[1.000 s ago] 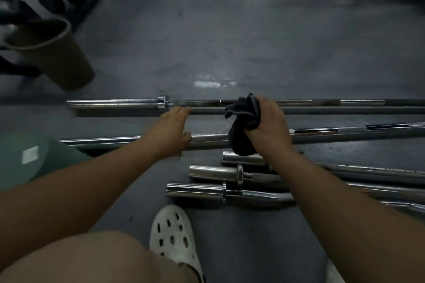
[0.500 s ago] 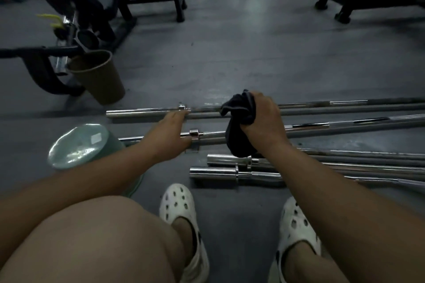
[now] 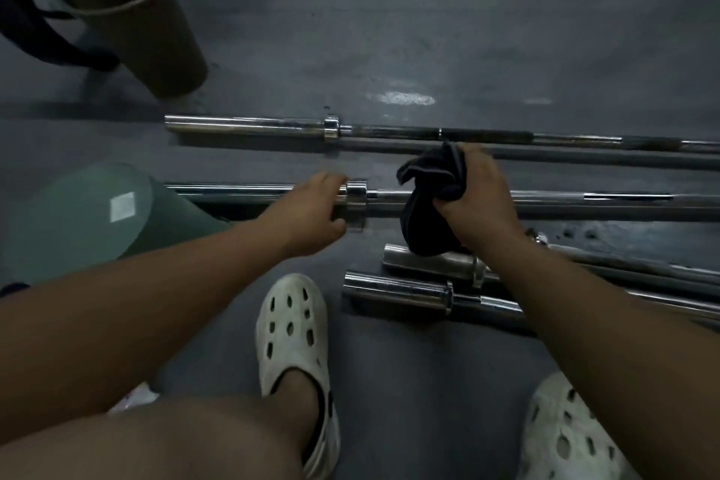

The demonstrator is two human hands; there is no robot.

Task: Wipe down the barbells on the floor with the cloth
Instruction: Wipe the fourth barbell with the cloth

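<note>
A grey, scuffed floor (image 3: 428,382) is seen underfoot, with a left clog (image 3: 292,335) and a right clog (image 3: 565,436), both white, planted on it. Just beyond them two near bars (image 3: 397,290) are laid side by side, chrome sleeves pointing left. Next comes the middle bar (image 3: 584,199), stretched across the floor. Its sleeve is held by the left hand (image 3: 311,218) just beside the collar, fingers curled over the top and thumb underneath. A dark cloth (image 3: 428,203) is bunched in the right hand (image 3: 475,199), whose fingers are wrapped tightly round it. The cloth is draped across the middle bar's shaft, and its lower end hangs down over the nearer sleeves. To the left a pale green drum (image 3: 78,218) is lying on its side; a white label (image 3: 122,207) is stuck on it, but its print cannot be read. Farther off the far bar (image 3: 253,123) is laid parallel to the middle bar. A patch of glare (image 3: 405,97) is caught on the floor behind it. At the top left a brown cup (image 3: 148,27) is tilted against a dark frame (image 3: 35,31).
</note>
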